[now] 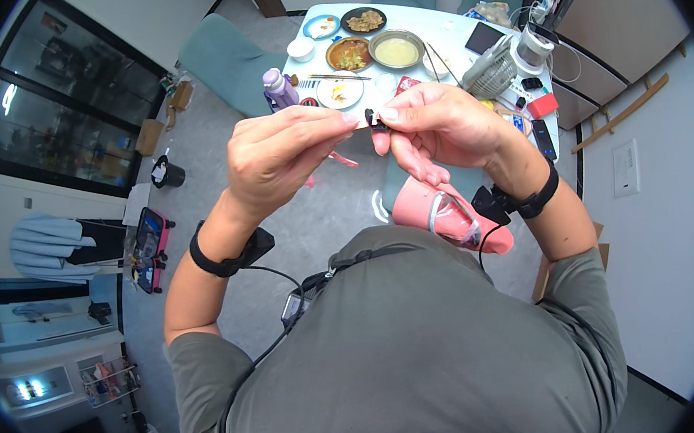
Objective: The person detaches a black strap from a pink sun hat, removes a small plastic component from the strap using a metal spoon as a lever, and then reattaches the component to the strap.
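My left hand [278, 156] and my right hand [459, 126] meet in front of me, just short of the table. Between the thumb and fingers of my right hand is a small black clip-like piece [371, 120], too small to name surely. My left fingertips are pinched together right beside it, and what they hold, if anything, is hidden. Below my right hand hangs or lies a pink item [417, 207] with a clear, silvery-edged panel. A thin pink strip [343, 160] shows under my left fingers. Both wrists wear black bands with small devices and cables.
A white table [462, 26] ahead carries several dishes of food, chopsticks, a purple bottle [279, 89], a white fan [490, 73] and a tablet. Green chairs [236, 64] surround it. An open suitcase [152, 244] and a black bin [167, 173] are on the floor at left.
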Action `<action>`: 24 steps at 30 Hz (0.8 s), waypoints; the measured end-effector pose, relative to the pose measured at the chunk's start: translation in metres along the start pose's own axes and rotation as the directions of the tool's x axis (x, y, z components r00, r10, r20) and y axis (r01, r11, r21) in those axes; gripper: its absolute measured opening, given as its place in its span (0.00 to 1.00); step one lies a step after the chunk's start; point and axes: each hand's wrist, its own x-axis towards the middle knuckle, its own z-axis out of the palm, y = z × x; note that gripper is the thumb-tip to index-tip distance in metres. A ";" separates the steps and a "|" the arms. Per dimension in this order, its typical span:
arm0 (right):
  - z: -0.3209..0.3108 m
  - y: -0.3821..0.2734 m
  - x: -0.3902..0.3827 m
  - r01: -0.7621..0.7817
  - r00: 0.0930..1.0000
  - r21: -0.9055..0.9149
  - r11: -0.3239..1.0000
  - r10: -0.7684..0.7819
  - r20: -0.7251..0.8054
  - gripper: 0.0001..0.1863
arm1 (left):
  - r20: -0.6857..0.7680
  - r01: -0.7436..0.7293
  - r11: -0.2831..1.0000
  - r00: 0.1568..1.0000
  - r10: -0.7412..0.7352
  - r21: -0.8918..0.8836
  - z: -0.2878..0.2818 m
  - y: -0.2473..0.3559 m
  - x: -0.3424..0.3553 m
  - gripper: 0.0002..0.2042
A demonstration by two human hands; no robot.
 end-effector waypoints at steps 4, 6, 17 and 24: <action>0.003 -0.002 0.000 -0.010 1.000 -0.035 0.999 0.010 -0.005 0.20 | 0.009 -0.011 1.000 1.000 0.011 0.025 0.002 0.002 0.003 0.11; 0.005 0.000 0.001 -0.029 0.999 -0.083 0.996 0.027 -0.033 0.21 | 0.020 -0.016 0.999 1.000 0.016 0.032 0.003 0.002 0.003 0.11; 0.010 -0.002 -0.002 -0.034 0.997 -0.170 0.985 0.020 -0.079 0.19 | 0.135 -0.158 0.977 0.981 0.139 0.141 -0.004 0.003 0.003 0.12; 0.016 -0.006 -0.001 -0.068 0.992 -0.299 0.952 0.031 -0.126 0.18 | 0.111 -0.045 0.996 0.993 0.037 0.075 0.001 0.008 -0.001 0.11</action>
